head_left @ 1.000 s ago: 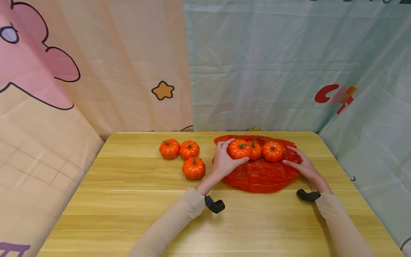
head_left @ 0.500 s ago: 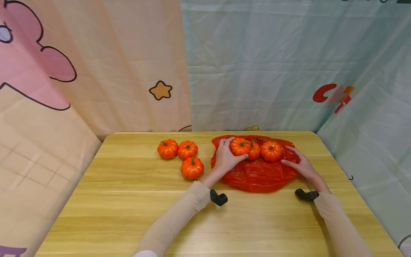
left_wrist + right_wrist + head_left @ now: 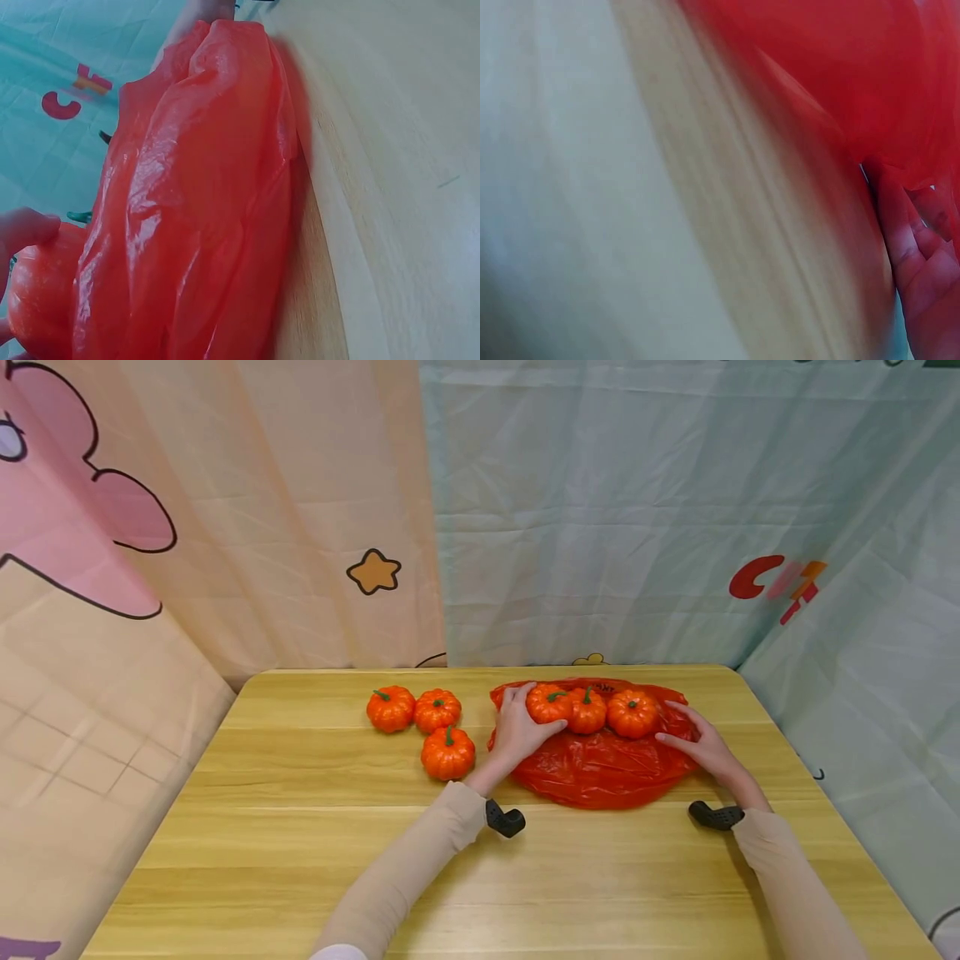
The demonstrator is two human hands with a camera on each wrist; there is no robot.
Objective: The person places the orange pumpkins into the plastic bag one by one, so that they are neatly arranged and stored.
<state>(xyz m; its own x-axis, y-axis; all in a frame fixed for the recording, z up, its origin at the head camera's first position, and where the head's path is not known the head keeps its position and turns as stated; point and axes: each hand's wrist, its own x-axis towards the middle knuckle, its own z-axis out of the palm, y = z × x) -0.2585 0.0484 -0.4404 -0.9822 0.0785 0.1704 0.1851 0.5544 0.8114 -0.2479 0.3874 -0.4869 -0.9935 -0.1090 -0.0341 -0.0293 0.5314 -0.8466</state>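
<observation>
Three small orange pumpkins lie in a row on a flat red plastic bag [image 3: 600, 772] at the table's back right. My left hand [image 3: 519, 725] grips the leftmost pumpkin [image 3: 547, 703] from its left side, thumb under it. Beside that one sit the middle pumpkin [image 3: 587, 712] and the right pumpkin [image 3: 632, 713]. My right hand [image 3: 693, 739] rests flat on the bag's right edge, fingers stretched toward the right pumpkin. The left wrist view has the crinkled bag [image 3: 195, 225], the gripped pumpkin [image 3: 37, 296] and a fingertip [image 3: 22, 225]. The right wrist view is blurred, with fingers [image 3: 922, 277] against the red plastic [image 3: 840, 75].
Three more orange pumpkins stand in a cluster on the bare wooden table [image 3: 300, 843], left of the bag: one [image 3: 390, 708], another [image 3: 438, 710], and a nearer one [image 3: 447, 753]. Printed fabric walls close in the table at the back and both sides.
My left hand has drawn the leftmost pumpkin a little to the left and back on the bag. The right hand has stayed on the bag's edge.
</observation>
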